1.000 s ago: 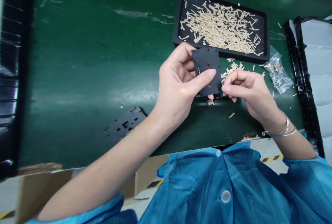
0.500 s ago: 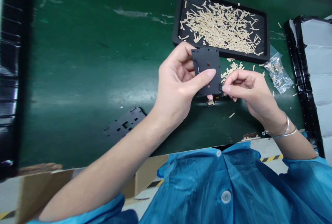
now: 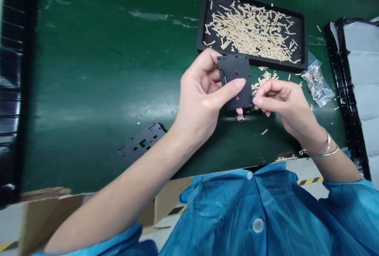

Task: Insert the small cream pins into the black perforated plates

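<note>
My left hand (image 3: 204, 86) grips a thin black rectangular plate (image 3: 233, 68) with small holes, thumb across its face and fingers behind it. At the plate's lower right corner is my right hand (image 3: 276, 96), thumb and forefinger pinched together. Whatever may be between those fingertips is too small or hidden to make out. Just beneath the plate, a small dark piece with something pale on it (image 3: 241, 117) lies near a fingertip. A pile of small cream-coloured strips (image 3: 265, 77) sits behind the right hand.
A black tray (image 3: 254, 60) full of cream strips stands at the back. To its right lies a clear zip bag (image 3: 319, 90) of small pieces. Another black plate with cutouts (image 3: 143, 141) rests beside my left forearm. Black-edged racks (image 3: 349, 90) stand at right.
The black plate and my left hand have shifted very slightly to the left. My right hand keeps its pinch at the plate's corner.
</note>
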The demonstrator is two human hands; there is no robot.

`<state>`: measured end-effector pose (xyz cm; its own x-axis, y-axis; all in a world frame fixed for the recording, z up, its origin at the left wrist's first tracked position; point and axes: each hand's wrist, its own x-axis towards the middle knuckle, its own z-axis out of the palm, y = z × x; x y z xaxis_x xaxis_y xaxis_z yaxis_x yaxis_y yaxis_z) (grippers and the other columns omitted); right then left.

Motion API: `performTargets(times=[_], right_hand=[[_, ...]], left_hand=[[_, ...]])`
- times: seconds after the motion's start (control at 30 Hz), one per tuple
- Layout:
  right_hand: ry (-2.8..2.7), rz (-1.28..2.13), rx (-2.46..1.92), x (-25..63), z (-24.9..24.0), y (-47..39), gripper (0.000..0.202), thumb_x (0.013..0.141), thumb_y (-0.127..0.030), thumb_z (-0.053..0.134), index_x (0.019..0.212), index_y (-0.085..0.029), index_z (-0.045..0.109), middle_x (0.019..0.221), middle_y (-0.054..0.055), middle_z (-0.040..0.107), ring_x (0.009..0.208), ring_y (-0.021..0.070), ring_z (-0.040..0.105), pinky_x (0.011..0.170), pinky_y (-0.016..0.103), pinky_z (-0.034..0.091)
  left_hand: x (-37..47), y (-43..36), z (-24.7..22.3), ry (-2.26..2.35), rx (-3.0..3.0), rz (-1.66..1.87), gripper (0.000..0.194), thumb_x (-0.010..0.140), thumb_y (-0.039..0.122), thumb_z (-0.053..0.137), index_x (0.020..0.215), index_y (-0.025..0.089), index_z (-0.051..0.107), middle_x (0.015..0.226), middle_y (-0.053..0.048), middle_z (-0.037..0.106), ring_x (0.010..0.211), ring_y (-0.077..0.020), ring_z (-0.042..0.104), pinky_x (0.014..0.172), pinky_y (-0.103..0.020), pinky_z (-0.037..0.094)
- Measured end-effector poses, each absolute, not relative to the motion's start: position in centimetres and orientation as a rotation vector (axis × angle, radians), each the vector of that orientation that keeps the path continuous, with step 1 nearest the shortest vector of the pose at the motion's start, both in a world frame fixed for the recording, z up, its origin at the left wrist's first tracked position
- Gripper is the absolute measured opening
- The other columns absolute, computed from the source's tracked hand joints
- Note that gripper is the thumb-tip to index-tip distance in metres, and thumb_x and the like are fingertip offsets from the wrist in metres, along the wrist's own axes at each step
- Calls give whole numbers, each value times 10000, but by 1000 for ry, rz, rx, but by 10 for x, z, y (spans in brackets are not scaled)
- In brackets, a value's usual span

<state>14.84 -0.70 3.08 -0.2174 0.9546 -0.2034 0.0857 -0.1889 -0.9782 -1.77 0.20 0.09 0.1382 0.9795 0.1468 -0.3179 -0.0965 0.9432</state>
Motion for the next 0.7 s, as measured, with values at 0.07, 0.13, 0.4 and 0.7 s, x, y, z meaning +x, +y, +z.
performTargets(times=[0.07,0.13,0.4,0.7], right_hand=[[-1316,1497,-1281,148,30,-7,126,663,-201,735,619,-170,621,597,-38,564,561,80,504,541,224,445],[-1319,1486,-1272,147,29,-7,115,667,-189,729,622,-168,626,602,-37,570,555,74,497,524,214,431],[-1436,1310,-1249,150,34,-16,117,707,-231,736,662,-180,640,682,-15,605,599,87,515,498,206,408],[-1376,1291,-1320,145,33,-11,79,661,-169,659,604,-167,604,644,-20,580,582,77,490,458,194,343]], left_hand=[[-17,2,2,800,1139,1311,276,751,276,781,839,228,524,777,16,604,783,-209,690,529,-331,610],[-16,2,3,818,1166,1324,283,745,296,786,830,229,525,774,16,597,771,-201,685,523,-319,607],[-15,6,-3,899,1274,1414,263,731,239,784,804,218,532,740,16,582,755,-201,675,526,-317,605],[-18,3,-4,770,1200,1371,254,768,238,766,862,206,531,764,34,578,751,-177,699,505,-304,633]])
